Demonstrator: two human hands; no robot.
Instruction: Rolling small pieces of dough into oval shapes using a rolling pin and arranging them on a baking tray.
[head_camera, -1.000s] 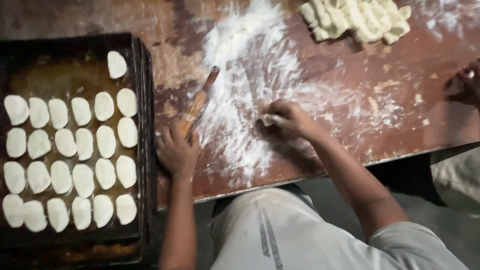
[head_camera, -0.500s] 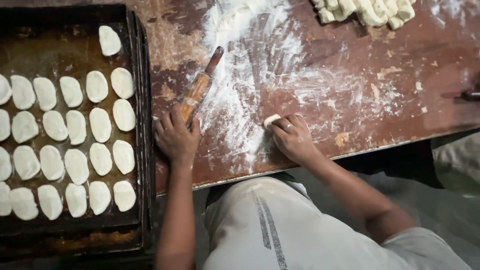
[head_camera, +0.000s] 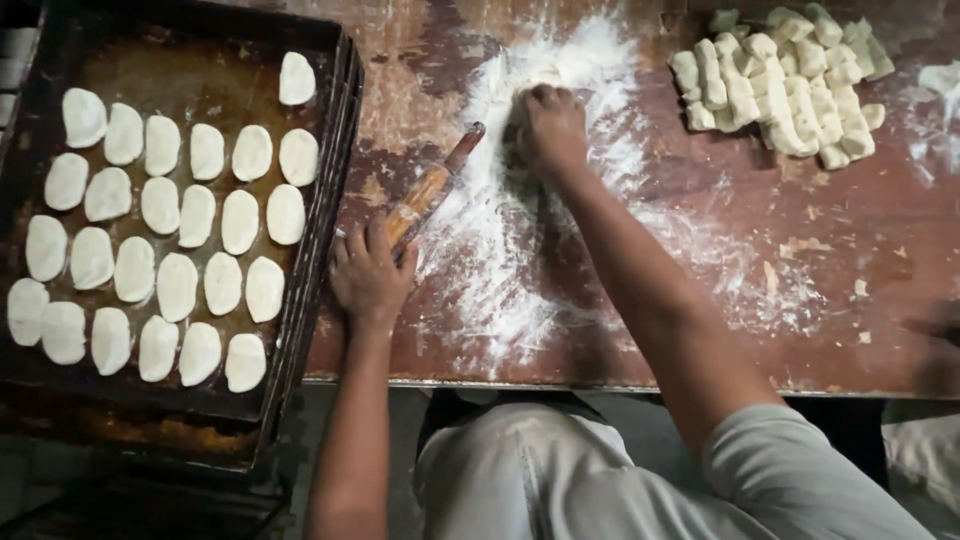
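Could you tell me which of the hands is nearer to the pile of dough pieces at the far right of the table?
Right. The right hand rests in the flour just left of the dough pile, apart from it. The left hand is farther off, on the rolling pin.

Dark baking tray (head_camera: 330, 200) holds flattened dough ovals (head_camera: 177, 285); dough lumps (head_camera: 780, 85) heaped.
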